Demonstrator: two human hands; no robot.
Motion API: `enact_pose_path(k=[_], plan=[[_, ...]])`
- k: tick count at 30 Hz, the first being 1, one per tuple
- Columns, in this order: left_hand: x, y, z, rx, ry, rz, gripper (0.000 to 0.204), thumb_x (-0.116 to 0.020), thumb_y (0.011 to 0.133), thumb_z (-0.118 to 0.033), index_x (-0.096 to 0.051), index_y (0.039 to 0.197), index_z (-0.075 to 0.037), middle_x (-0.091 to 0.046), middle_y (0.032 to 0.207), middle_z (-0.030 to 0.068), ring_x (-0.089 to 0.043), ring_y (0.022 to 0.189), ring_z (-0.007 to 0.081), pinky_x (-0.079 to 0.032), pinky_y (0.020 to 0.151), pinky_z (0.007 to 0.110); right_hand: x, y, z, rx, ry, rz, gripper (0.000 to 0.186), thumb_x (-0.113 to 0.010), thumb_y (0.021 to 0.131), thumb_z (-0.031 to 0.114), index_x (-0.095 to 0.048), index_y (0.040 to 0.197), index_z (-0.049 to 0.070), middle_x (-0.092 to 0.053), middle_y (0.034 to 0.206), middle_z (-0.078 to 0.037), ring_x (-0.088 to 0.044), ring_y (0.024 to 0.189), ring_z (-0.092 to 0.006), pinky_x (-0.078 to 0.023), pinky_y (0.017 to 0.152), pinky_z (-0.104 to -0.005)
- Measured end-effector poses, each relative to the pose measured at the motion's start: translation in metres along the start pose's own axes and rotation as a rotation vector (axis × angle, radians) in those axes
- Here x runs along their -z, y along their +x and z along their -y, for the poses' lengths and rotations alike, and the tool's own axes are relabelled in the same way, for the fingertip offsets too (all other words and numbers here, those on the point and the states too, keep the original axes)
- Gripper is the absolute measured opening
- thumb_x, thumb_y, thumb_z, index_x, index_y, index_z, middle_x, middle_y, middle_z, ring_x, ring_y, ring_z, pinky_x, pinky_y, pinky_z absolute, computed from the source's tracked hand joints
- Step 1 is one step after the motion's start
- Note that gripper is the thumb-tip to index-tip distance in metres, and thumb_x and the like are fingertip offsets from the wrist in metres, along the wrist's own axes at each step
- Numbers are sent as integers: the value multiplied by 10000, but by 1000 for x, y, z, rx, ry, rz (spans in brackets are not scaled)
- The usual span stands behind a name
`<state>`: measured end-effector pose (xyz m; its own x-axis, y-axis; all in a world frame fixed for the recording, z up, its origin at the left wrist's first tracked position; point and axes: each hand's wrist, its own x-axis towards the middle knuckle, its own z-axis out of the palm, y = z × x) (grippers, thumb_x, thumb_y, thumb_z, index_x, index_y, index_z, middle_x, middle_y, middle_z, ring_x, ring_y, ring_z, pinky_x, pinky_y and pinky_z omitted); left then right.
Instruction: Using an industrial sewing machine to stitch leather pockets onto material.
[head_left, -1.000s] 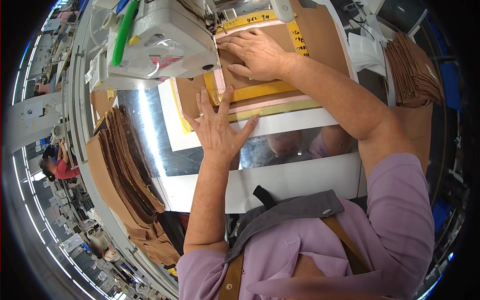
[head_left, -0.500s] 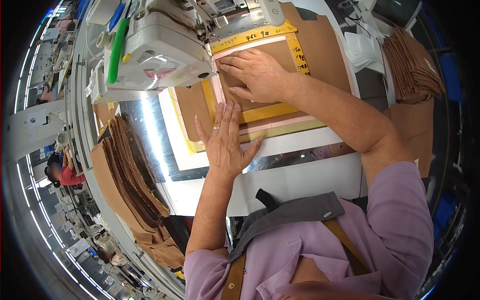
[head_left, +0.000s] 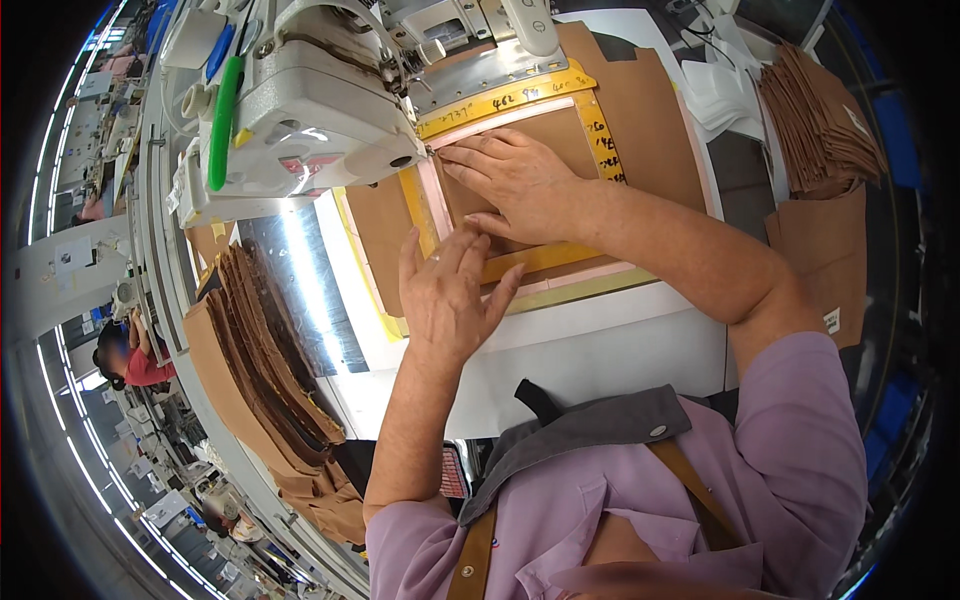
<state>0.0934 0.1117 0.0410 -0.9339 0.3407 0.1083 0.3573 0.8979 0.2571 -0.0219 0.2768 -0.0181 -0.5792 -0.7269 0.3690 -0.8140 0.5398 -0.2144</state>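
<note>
Both hands flat from where I'm watching: right hand (head_left: 520, 185) spread, palm down on the brown fabric piece (head_left: 590, 150) inside the yellow-and-pink template frame (head_left: 560, 262), fingertips aimed at the sewing machine (head_left: 310, 120). Left hand (head_left: 450, 295) pressed open on the frame's near edge, closer to the worktop (head_left: 600, 350) front. Frame's long axis runs away from me toward the machine's needle end. Fabric stack (head_left: 270, 350) sits at the worktop's left edge
</note>
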Motion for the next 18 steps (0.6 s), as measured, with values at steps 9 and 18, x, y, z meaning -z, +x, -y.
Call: enact_pose_path(k=[9,18], plan=[[-33,37,34,-26,-48,-155,622,-778,848,-335,-570,1343,-20,-560,1409,190,-543,1312,354,-374,1132,534,44,-31,-8,-168,54,-36,522,-764,856,296,-637,1286,28,-634,1322,-123,-554,1291,-265,-418,1137,-404],[-25,52,22,4,267,1,713,-615,923,-590,-551,1483,-153,-467,1519,214,-481,1397,320,-215,1182,620,35,-44,-6,-258,-120,14,645,-757,877,421,-611,1356,15,-566,1399,-165,-488,1331,-363,-402,1160,-478]])
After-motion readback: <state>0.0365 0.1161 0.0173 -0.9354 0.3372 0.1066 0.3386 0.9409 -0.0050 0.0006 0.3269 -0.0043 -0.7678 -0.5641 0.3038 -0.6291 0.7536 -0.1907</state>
